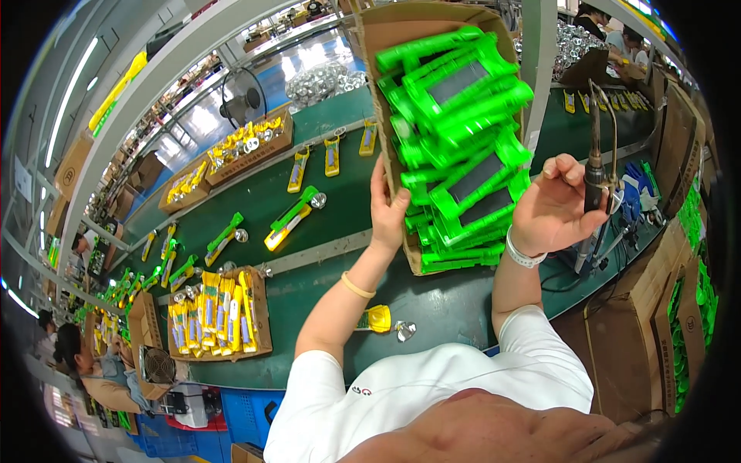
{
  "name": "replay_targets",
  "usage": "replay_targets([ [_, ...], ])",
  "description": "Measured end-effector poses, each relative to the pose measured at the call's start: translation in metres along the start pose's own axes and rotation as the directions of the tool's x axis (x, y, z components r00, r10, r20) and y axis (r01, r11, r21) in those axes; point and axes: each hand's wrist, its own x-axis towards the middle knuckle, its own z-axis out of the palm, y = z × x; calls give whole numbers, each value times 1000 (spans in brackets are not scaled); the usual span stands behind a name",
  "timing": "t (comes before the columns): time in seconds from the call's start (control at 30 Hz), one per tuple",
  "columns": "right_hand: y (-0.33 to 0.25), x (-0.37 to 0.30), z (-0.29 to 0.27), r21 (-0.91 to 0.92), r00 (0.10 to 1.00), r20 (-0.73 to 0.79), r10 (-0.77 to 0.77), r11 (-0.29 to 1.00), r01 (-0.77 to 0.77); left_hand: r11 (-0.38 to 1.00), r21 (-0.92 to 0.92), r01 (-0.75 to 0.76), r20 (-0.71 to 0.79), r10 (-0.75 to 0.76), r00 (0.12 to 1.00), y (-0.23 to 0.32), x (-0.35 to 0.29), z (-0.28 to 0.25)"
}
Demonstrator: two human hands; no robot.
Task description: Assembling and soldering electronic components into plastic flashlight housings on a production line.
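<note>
Hands steady a tilted cardboard tray (386, 46) of green parts (455, 139) at upper centre: left hand (388, 210) fingers clasp its edge, right hand (552, 207) fingers spread wide, bracing the stack against sliding.

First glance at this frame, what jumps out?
The cardboard tray packed with bright green plastic parts, tipped up at top centre. The left hand steadies its left edge; the right hand is at its right side, beside a hanging dark tool. Below left, on the green belt, a box of yellow parts.
</note>
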Motion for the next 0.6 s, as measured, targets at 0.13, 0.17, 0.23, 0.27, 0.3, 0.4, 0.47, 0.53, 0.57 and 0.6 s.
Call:
replay_targets([
  [0.13, 8, 10, -40, -179, 983, -102, -155, 975, 135, 968, 216, -130, 43, 124, 991, -15, 11, -1],
  [0.17, 9, 16, -46, -201, 986, -93, -136, 973, 115, 967, 222, -127, 32, 123, 992, -18, 16, -5],
  [0.23, 8, 20, -53, -175, 980, -147, -131, 979, 105, 967, 216, -138, 14, 138, 990, -26, 20, -8],
  [0.27, 7, 23, -57, -189, 981, -143, -132, 976, 103, 970, 189, -154, 15, 154, 988, -30, 23, -6],
  [0.3, 9, 24, -58, -201, 972, -148, -182, 968, 151, 959, 201, -199, 19, 199, 980, -36, 26, -6],
  [0.4, 16, 26, -64, -226, 964, -168, -208, 960, 168, 939, 218, -264, 34, 263, 964, -51, 30, -9],
  [0.47, 16, 27, -67, -256, 967, -153, -206, 953, 162, 839, 354, -414, 109, 402, 909, -61, 36, -14],
  [0.53, 17, 29, -68, -283, 969, -139, -203, 946, 157, 701, 463, -542, 169, 531, 831, -66, 49, -20],
  [0.57, 17, 29, -69, -284, 970, -122, -209, 944, 168, 657, 548, -519, 148, 534, 832, -62, 53, -21],
  [0.6, 19, 29, -70, -285, 971, -104, -216, 941, 179, 660, 503, -558, 145, 572, 807, -61, 63, -19],
])
